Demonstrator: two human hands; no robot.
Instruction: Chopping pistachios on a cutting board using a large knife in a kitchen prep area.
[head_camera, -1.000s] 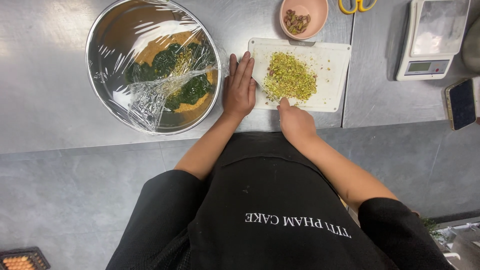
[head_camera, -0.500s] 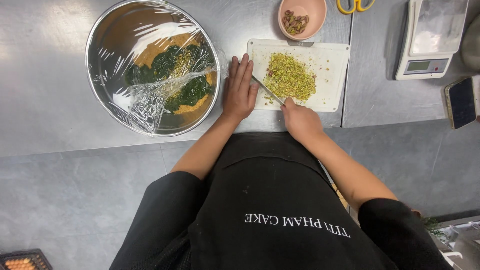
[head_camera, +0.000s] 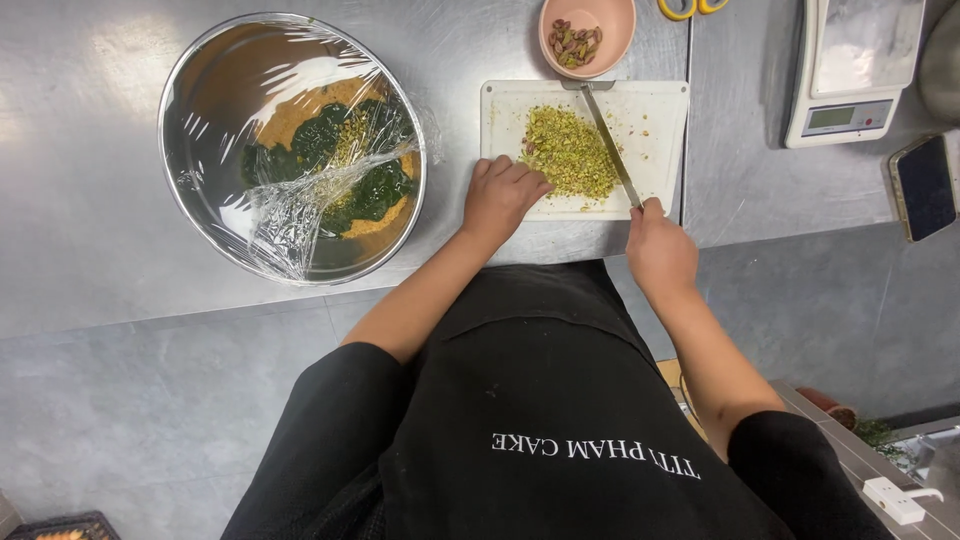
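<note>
Head view: heaped green chopped pistachios (head_camera: 567, 152)

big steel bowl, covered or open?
Covered. Clear cling film stretches wrinkled across the round steel bowl, over the green and tan contents.

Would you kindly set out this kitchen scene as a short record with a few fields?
Surface: steel worktop
Left hand: left hand curled, resting on the cutting board's near edge beside the nuts
Right hand: right hand gripping the knife, blade lying along the right side of the pile
Cutting board: white cutting board holding chopped green nuts
Pink bowl: pink bowl behind the board, with whole nuts
Steel bowl: steel bowl to the left, covered with cling film
Right side: kitchen scale, phone
</note>
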